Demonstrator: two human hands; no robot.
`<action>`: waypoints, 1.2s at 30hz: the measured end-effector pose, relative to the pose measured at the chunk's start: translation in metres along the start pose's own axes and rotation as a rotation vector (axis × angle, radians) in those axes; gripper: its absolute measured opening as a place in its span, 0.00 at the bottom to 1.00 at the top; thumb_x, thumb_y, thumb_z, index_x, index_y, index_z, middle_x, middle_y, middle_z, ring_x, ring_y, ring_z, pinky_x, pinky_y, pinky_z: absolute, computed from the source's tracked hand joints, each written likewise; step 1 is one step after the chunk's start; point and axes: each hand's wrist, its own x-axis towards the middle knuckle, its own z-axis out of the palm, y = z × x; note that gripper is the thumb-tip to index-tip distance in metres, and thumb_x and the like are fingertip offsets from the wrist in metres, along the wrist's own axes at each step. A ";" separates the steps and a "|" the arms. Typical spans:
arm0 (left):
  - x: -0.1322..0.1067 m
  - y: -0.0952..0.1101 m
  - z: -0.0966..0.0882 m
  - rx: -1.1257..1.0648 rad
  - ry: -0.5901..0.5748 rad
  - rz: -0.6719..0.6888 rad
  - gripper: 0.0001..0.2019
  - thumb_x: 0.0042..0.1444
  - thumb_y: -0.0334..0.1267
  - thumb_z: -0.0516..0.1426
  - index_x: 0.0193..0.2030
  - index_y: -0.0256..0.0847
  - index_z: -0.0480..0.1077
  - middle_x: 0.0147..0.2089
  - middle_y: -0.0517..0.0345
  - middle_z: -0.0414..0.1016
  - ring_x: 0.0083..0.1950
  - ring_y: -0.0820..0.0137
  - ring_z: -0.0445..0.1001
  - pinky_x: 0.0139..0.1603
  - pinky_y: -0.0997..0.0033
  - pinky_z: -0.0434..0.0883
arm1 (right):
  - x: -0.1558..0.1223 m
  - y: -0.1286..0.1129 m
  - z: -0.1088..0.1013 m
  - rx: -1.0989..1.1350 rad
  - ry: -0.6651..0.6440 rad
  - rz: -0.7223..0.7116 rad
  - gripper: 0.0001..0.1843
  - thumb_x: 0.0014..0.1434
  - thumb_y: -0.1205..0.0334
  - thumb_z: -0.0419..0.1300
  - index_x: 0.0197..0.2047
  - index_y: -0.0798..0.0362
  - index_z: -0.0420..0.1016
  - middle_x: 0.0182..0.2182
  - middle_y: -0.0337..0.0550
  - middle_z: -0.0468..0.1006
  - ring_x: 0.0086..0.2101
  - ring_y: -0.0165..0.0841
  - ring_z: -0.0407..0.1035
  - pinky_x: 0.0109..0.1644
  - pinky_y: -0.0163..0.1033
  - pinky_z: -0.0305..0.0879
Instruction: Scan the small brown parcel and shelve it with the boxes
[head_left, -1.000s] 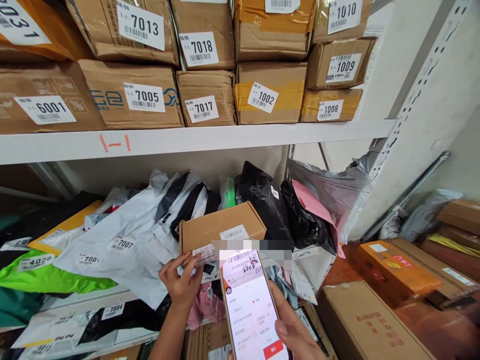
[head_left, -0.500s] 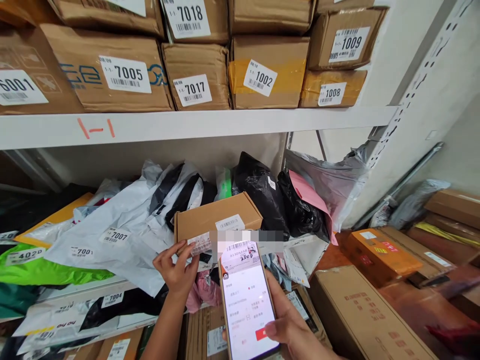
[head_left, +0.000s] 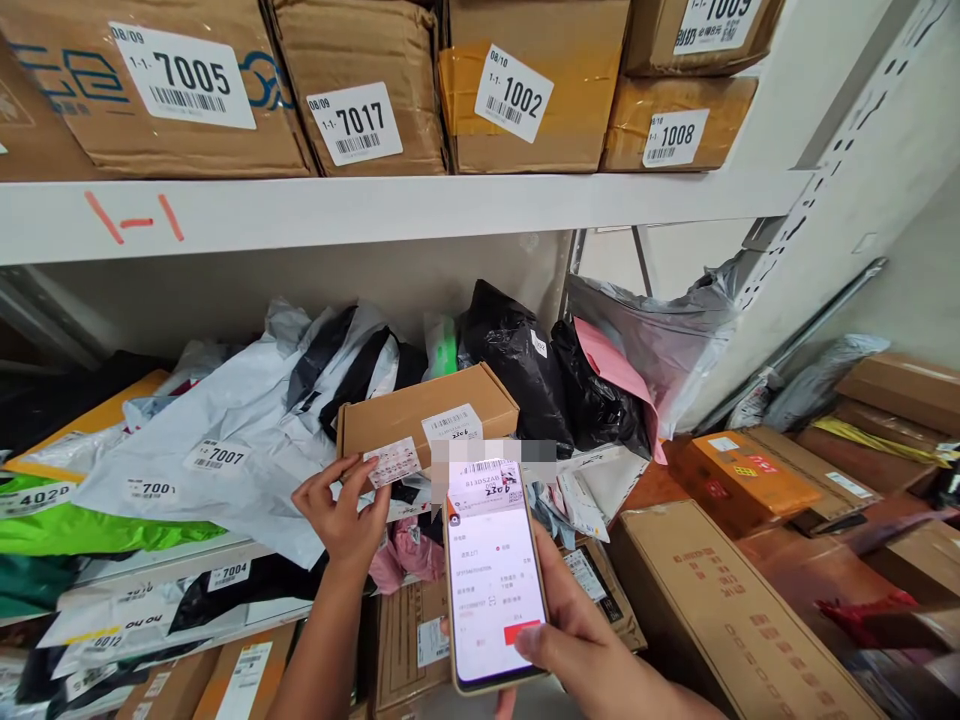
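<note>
Phone [head_left: 495,580] before the box [head_left: 394,415], lower than the shelf [head_left: 450,210]
From the phone: box at eleven; left hand [head_left: 345,515] at ten, at its near corner; right hand [head_left: 577,625] around the phone, at four; big carton [head_left: 720,590] at three; bags [head_left: 247,490] at ten; cartons [head_left: 420,130] on the shelf at twelve.

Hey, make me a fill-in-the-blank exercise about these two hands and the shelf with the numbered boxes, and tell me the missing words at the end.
1. The right hand holds the phone, its thumb at a ____ button.
2. The left hand is at a flat, ____ cardboard box.
3. Box 7005 and box 1002 stand on either side of the box labelled ____.
4. The marking on the shelf edge reads ____.

Missing words: red; brown; 7017; 1-1.
</note>
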 end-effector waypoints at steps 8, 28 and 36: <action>0.008 -0.002 -0.003 -0.016 -0.020 -0.029 0.18 0.45 0.29 0.67 0.44 0.44 0.75 0.48 0.49 0.74 0.47 0.58 0.73 0.52 0.53 0.64 | -0.004 0.008 -0.009 0.004 0.046 -0.021 0.48 0.59 0.60 0.63 0.71 0.37 0.36 0.51 0.45 0.77 0.40 0.35 0.76 0.32 0.38 0.76; 0.062 0.045 -0.045 -0.316 -0.007 -0.191 0.19 0.47 0.27 0.64 0.48 0.45 0.73 0.50 0.52 0.69 0.58 0.53 0.72 0.60 0.45 0.69 | -0.023 0.007 -0.021 0.068 0.673 -0.424 0.55 0.57 0.59 0.64 0.73 0.37 0.28 0.52 0.49 0.80 0.47 0.50 0.75 0.28 0.45 0.75; 0.092 0.081 -0.043 -0.380 0.056 -0.204 0.24 0.45 0.33 0.66 0.51 0.55 0.74 0.49 0.56 0.70 0.51 0.52 0.74 0.59 0.41 0.69 | -0.034 0.003 -0.038 0.109 0.733 -0.508 0.59 0.52 0.56 0.67 0.72 0.41 0.28 0.51 0.52 0.80 0.45 0.52 0.77 0.27 0.45 0.73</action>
